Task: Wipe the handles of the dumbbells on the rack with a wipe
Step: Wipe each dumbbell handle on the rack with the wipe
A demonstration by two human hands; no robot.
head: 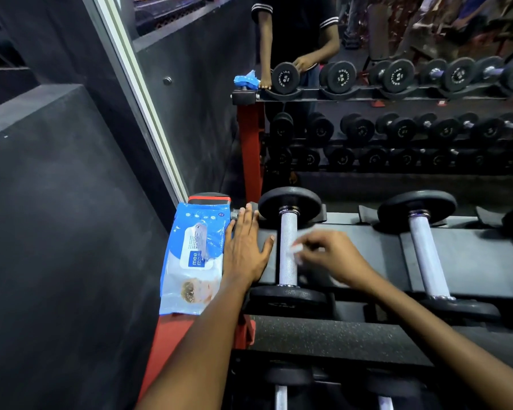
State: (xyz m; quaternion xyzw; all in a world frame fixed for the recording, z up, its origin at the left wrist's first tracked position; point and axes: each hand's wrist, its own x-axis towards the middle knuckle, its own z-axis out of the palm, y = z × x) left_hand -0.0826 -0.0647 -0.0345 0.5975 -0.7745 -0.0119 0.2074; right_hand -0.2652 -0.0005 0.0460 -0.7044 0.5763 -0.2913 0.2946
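A person stands at a dumbbell rack [353,241] set against a mirror, seen from above their arms. The left hand [245,247] lies flat with straight, spread fingers on the rack's dark padded shelf, its edge against a blue plastic pack of wipes [194,258] that rests on the red frame end [208,201]. The right hand [328,257] is blurred with motion; its curled fingers pinch a small white wipe [298,250] right at the handle [288,250] of the nearest dumbbell [289,247]. That handle is a straight silver bar with fine cross-hatched knurling, capped by matte black round discs at both ends. A second dumbbell [427,253] lies beside it to the right, its handle looking untouched, and more handles show on the shelf below. The thin, damp-looking wipe could likely snag or bunch on the rough knurling, leaving parts unwiped. The round dumbbell might roll in its cradle under a hard stroke, and the left forearm could nudge the slippery pack off the narrow frame.
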